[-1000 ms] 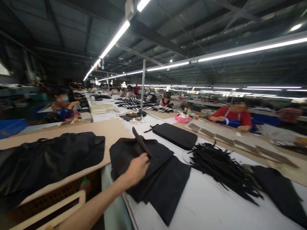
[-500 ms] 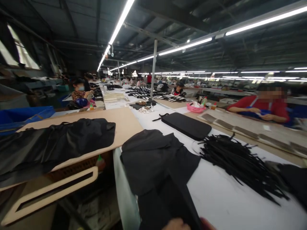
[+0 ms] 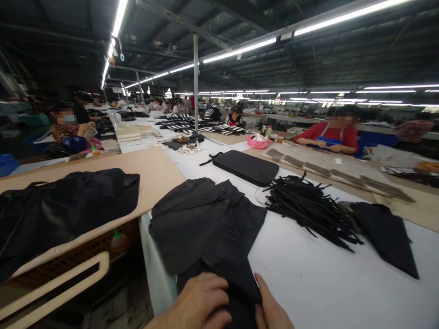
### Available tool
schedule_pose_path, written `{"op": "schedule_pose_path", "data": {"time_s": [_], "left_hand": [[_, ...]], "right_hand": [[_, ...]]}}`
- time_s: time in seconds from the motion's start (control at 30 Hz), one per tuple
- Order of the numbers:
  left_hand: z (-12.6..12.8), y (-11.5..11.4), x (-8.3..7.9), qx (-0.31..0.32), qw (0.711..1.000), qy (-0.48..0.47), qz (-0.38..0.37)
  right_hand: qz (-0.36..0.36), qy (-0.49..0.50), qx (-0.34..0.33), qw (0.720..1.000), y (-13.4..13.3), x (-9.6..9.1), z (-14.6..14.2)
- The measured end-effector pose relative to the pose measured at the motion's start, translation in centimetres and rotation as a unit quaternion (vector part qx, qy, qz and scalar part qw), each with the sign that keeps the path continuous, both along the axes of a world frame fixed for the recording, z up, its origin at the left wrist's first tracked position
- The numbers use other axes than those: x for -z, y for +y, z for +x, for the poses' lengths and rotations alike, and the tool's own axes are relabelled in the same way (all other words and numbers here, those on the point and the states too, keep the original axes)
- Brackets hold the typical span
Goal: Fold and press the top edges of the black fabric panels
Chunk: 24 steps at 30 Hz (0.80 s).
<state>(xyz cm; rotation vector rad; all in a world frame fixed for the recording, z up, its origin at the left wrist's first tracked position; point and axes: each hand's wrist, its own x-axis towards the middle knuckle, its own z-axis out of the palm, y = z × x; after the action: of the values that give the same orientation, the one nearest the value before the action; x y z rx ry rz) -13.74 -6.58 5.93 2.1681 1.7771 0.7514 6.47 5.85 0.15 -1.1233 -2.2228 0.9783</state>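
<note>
At the bottom of the view, my left hand [image 3: 206, 299] lies over a black fabric piece [image 3: 236, 292], its fingers curled onto the cloth. My right hand [image 3: 272, 308] grips the right edge of the same piece, one finger stretched along that edge. The piece overlaps more black fabric sheets [image 3: 195, 219] spread at the near corner of the white table. Parts of both hands are cut off by the lower frame edge.
A black padded panel [image 3: 247, 167], a heap of black strips [image 3: 305, 205] and a folded black piece [image 3: 386, 235] lie on the white table [image 3: 322, 278]. More black material [image 3: 75, 205] covers a beige board at left. Co-workers sit left [image 3: 73, 125] and right [image 3: 329, 135].
The view has turned right and tipped downward, bringing both hands further into sight. The near black piece, raised in a fold before, now lies flatter under my hands.
</note>
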Motion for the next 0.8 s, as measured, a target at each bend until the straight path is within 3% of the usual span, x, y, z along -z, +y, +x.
{"op": "schedule_pose_path", "data": {"time_s": [0.1, 0.17, 0.3, 0.4, 0.63, 0.8], "left_hand": [[-2.5, 0.9, -0.7, -0.213, 0.972, 0.092, -0.023], [-3.8, 2.0, -0.3, -0.285, 0.942, 0.165, -0.066], [-5.9, 4.0, 0.6, -0.315, 0.919, 0.215, -0.103], [-8.4, 5.4, 0.2, -0.345, 0.908, 0.207, -0.119], [-16.8, 9.2, -3.0, -0.443, 0.865, 0.199, -0.124], [-19.0, 10.5, -4.4, -0.458, 0.857, 0.203, -0.123]], "right_hand": [[-0.041, 0.024, 0.040, 0.998, 0.3, -1.0, 0.0], [-0.091, 0.054, 0.062, 0.992, 0.5, -2.4, -0.3], [-0.165, 0.136, 0.113, 0.970, 0.4, -5.3, -1.2], [-0.231, 0.174, 0.132, 0.948, 0.9, -6.3, -0.4], [-0.365, 0.224, 0.237, 0.872, 2.6, -4.2, 9.4], [-0.414, 0.211, 0.243, 0.851, 0.1, -3.6, 14.9]]}}
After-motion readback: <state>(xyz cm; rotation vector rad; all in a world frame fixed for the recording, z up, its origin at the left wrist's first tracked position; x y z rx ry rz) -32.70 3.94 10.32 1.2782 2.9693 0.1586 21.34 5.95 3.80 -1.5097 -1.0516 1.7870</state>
